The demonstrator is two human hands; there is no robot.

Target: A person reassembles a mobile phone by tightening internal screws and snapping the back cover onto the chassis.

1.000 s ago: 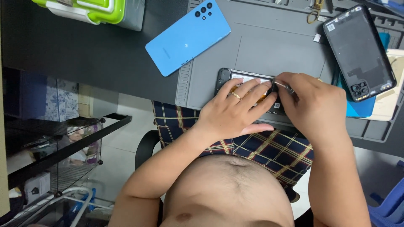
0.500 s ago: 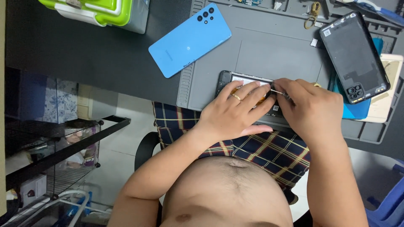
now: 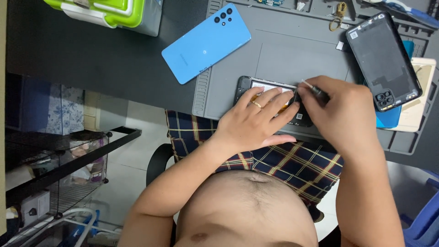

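Leftmost on the counter (image 3: 91, 59), a green box (image 3: 109, 11) and blue phone (image 3: 206, 43) lie apart. Near the mat (image 3: 292, 55) edge, left hand (image 3: 256, 121) flattens on an opened phone (image 3: 270, 93); right hand (image 3: 340, 112) pinches a tool (image 3: 313, 90); black cover (image 3: 383, 59) rightmost.

Dark desk (image 3: 91, 59); pale tiled floor (image 3: 123, 183) below, black wire shelf (image 3: 68, 155) at left, blue chair (image 3: 420, 224)

A blue phone back (image 3: 206, 43) lies flat. A black phone back (image 3: 383, 61) lies far right. A green-lidded box (image 3: 112, 12) sits up top.
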